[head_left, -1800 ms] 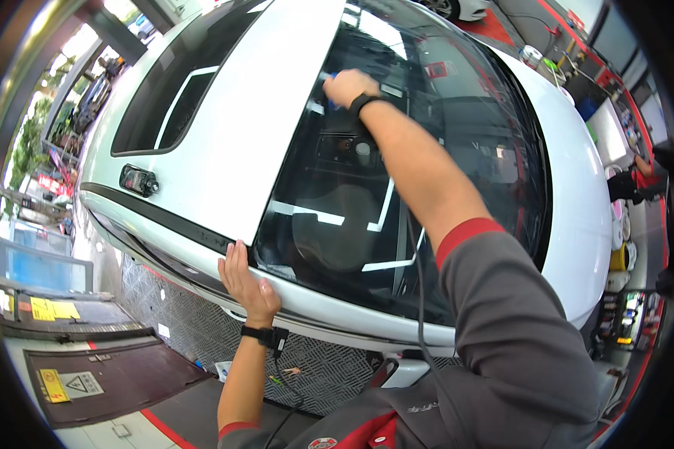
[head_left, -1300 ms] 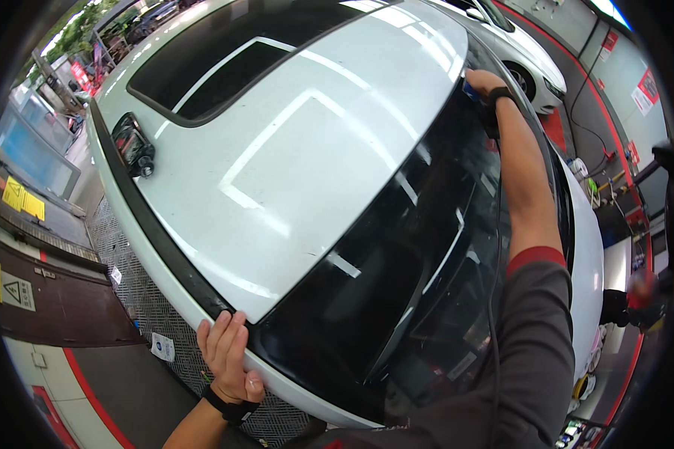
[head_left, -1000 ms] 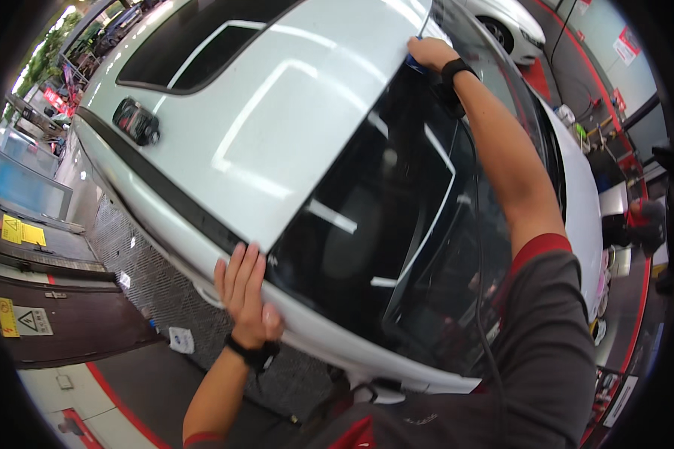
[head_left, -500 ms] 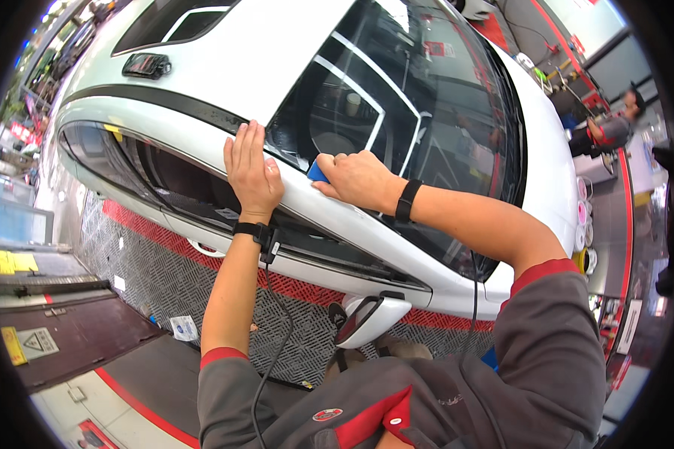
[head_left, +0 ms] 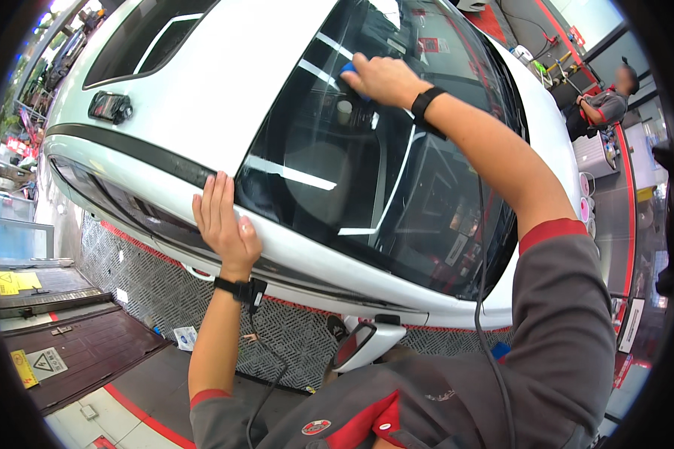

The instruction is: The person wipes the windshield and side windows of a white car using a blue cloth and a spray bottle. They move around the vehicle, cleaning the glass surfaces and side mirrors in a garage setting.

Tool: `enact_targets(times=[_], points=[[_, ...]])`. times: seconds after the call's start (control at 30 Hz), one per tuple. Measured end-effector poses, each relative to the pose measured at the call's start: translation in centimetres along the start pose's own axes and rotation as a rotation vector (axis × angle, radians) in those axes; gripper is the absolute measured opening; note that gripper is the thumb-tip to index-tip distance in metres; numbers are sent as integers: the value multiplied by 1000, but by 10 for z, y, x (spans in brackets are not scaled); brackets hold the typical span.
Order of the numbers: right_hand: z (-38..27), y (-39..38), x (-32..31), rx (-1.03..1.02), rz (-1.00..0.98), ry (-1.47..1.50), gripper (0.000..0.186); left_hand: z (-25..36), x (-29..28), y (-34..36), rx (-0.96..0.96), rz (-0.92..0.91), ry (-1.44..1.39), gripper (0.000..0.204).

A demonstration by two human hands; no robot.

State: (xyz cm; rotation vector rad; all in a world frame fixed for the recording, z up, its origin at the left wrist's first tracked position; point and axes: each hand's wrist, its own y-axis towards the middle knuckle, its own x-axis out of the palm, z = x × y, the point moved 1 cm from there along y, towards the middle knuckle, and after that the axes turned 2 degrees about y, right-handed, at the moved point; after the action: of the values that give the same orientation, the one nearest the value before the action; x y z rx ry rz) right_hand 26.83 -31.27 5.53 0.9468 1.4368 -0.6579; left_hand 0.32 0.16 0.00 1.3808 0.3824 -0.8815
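A white car (head_left: 202,82) stands before me, its dark windshield (head_left: 299,165) streaked with bright reflections. On the roof edge, by the windshield's upper corner, my left hand (head_left: 225,224) lies flat with fingers stretched out, holding nothing. My right hand (head_left: 386,78) reaches across the glass, fingers closed on a small blue block (head_left: 348,69). Most of that block is hidden under the hand, so its exact kind does not show. It appears to be against the glass. Both wrists wear black bands, with cables running along my arms.
A black object (head_left: 111,107) lies on the roof beside the dark sunroof (head_left: 146,37). Below me the side mirror (head_left: 371,346) sticks out over grey floor grating (head_left: 150,280). Another person (head_left: 603,105) stands beyond the hood at right, near some buckets (head_left: 586,196).
My right hand has moved with the blue block from the windshield's near corner, up and across the glass. My left hand still rests on the roof edge, lower left in view as the view shifted.
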Motion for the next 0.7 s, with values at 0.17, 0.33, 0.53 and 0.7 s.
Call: enact_targets(times=[0.17, 0.33, 0.53, 0.7], points=[[115, 107, 13, 42, 13, -55, 56, -1, -4, 0, -41, -100, 27, 64], [220, 195, 25, -61, 48, -199, 54, -4, -12, -4, -55, -171, 56, 67], [304, 267, 32, -258, 6, -546, 29, -8, -20, -10, -72, -221, 106, 64], [333, 294, 40, -126, -39, -533, 31, -9, -22, -13, -93, -231, 114, 62]])
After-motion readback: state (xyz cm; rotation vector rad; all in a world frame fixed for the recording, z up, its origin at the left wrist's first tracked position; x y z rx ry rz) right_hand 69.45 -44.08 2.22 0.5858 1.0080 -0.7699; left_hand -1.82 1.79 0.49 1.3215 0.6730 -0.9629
